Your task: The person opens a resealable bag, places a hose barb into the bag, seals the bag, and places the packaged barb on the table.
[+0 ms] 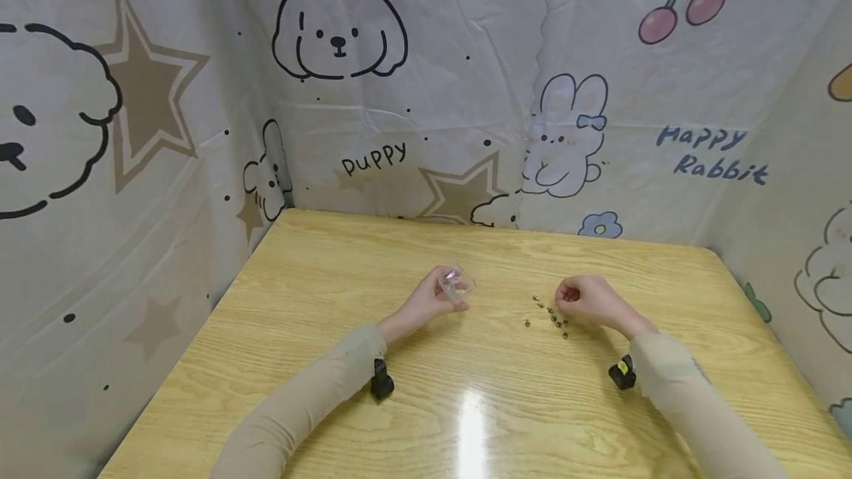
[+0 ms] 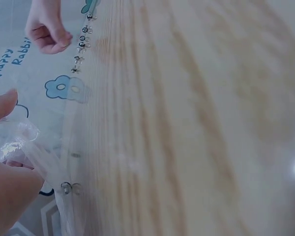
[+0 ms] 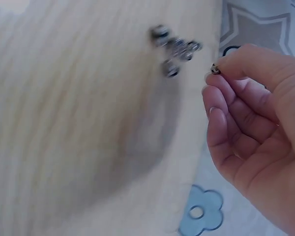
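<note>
My left hand point(image 1: 435, 300) holds a small clear plastic cup point(image 1: 456, 283) tilted just above the wooden table point(image 1: 319, 301); in the left wrist view the cup point(image 2: 17, 140) sits between thumb and fingers. My right hand point(image 1: 586, 299) is curled and pinches one small dark metal bead point(image 3: 215, 69) between thumb and fingertip. Several more beads point(image 1: 551, 316) lie scattered on the table just left of that hand, blurred in the right wrist view point(image 3: 176, 48). One bead point(image 2: 66, 187) lies near the cup.
Cartoon-printed cloth walls point(image 1: 399, 94) close in the table on the back, left and right. A bright light glare point(image 1: 471, 427) shows on the near tabletop. Black wrist camera mounts point(image 1: 381, 383) point(image 1: 622, 373) sit at both sleeves.
</note>
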A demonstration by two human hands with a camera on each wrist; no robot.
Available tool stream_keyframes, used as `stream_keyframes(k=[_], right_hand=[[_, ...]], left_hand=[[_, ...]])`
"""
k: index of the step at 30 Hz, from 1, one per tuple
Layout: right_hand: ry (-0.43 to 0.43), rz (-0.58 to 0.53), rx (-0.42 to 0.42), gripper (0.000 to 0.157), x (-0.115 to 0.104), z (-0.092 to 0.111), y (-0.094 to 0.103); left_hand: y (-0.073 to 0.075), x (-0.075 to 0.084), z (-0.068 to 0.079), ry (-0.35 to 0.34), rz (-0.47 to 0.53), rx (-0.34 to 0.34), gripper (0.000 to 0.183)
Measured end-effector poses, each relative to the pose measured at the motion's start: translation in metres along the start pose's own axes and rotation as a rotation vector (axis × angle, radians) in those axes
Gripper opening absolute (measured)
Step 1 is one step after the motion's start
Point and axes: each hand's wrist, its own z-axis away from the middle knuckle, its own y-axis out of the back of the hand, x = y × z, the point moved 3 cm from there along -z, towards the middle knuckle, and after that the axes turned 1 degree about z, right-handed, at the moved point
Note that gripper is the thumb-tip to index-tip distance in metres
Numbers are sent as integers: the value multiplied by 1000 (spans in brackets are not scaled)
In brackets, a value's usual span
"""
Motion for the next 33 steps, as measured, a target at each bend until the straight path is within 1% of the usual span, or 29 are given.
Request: stream_keyframes(k=[4,6,9,14,17,21,24,29,33], right_hand=[[40,-15,27,3,-14,-9,4],[76,-23,34,3,-25,-15,6],[131,-44,39,6,-44,-24,9],[221,-58,58,8,-77,-37,14],[267,-56,65,9,-95,-44,13],[319,-63,51,7,-115,-51,7],[353,-74,43,4,-127,-55,3],[405,-55,70,6,-141,-61,-3],[415,-59,84,4,-148,-64,-5]], left_hand=[[-1,0,0,-5,5,-1,55],[-1,-1,0,0,13,-1,56],[-2,-4,-1,9,22,3,58],[-2,-6,-3,-3,16,13,58],[-2,-6,-4,-3,13,17,58],[-2,-6,-3,-3,-1,29,59],[-2,-4,-2,-11,16,18,59],[-4,-3,-2,-11,64,-20,56],[-5,-3,-3,-4,60,-24,55]])
